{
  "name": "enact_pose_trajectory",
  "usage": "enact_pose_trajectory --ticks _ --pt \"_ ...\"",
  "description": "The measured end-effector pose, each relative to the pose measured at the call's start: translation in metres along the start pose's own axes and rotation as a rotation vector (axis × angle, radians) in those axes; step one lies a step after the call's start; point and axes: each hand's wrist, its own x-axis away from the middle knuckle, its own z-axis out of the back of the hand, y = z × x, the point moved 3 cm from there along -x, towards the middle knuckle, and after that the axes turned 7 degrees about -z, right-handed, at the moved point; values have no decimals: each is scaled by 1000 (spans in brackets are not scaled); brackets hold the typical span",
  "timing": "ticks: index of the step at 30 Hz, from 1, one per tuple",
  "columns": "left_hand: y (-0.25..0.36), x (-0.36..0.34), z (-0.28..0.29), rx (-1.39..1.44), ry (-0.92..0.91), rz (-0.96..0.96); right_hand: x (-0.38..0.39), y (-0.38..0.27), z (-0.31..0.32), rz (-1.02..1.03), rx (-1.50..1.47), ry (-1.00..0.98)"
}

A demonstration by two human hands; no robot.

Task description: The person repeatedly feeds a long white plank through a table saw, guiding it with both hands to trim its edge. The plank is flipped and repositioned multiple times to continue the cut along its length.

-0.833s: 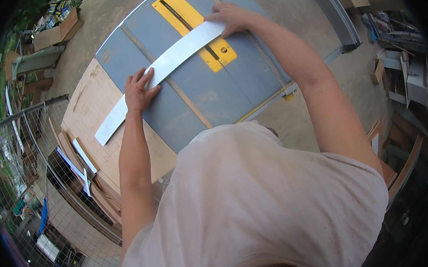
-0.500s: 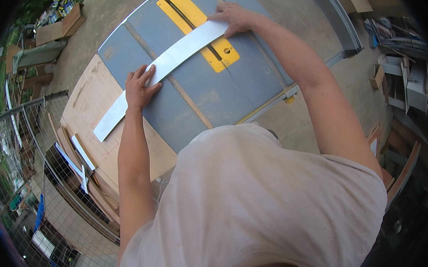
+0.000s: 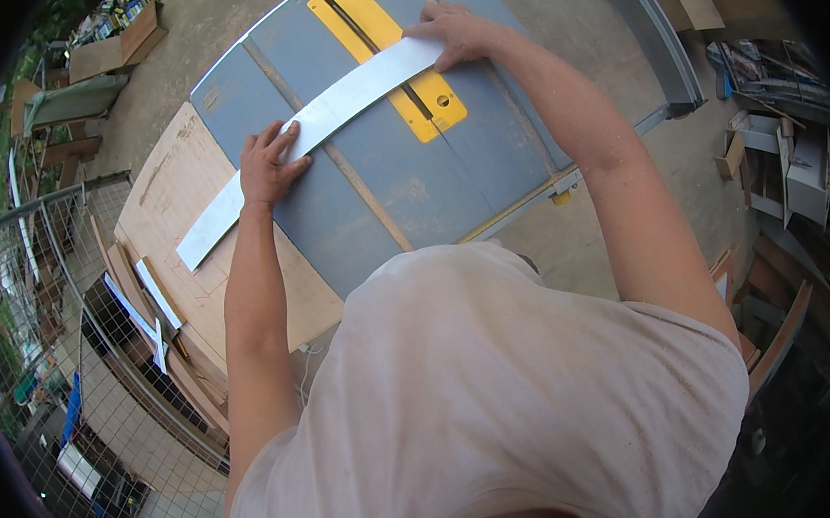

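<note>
A long white board (image 3: 346, 100) lies flat and slantwise on the grey top of a table saw (image 3: 411, 197), crossing the saw's yellow insert plate (image 3: 443, 113) and its dark slot. The board's left end reaches over a pale plywood panel (image 3: 175, 194) beside the saw. My left hand (image 3: 269, 166) holds the board left of its middle, thumb at the near edge and fingers across the top. At the far right end, my right hand (image 3: 462, 34) grips the board with thumb and fingers around its end. No raised blade is visible; the board hides part of the slot.
A metal rail (image 3: 645, 36) stands along the saw's right side. A wire mesh fence (image 3: 72, 312) and wood offcuts (image 3: 157, 291) are at the left. Cardboard boxes (image 3: 117, 54) lie far left, and white box-like pieces (image 3: 808, 174) with scrap are at the right.
My left hand and the board's left end sit very slightly farther left. My right hand keeps its hold at the other end.
</note>
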Motion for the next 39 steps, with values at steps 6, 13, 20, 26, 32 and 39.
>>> enact_pose_trajectory --ticks 6,13,20,26,32,39 --pt "-4 -5 2 -4 -1 -3 -7 3 0 17 1 10" --pt "-6 -12 6 44 0 -2 -20 6 -1 51 -6 28" --pt "-16 -21 8 42 7 -12 -32 6 5 85 16 39" --pt "-20 -27 9 49 3 9 -40 5 5 77 28 52" --pt "-31 -35 11 56 -3 2 -54 6 9 94 17 45" --pt "-41 -46 12 29 11 -8 -71 6 13 96 39 55"
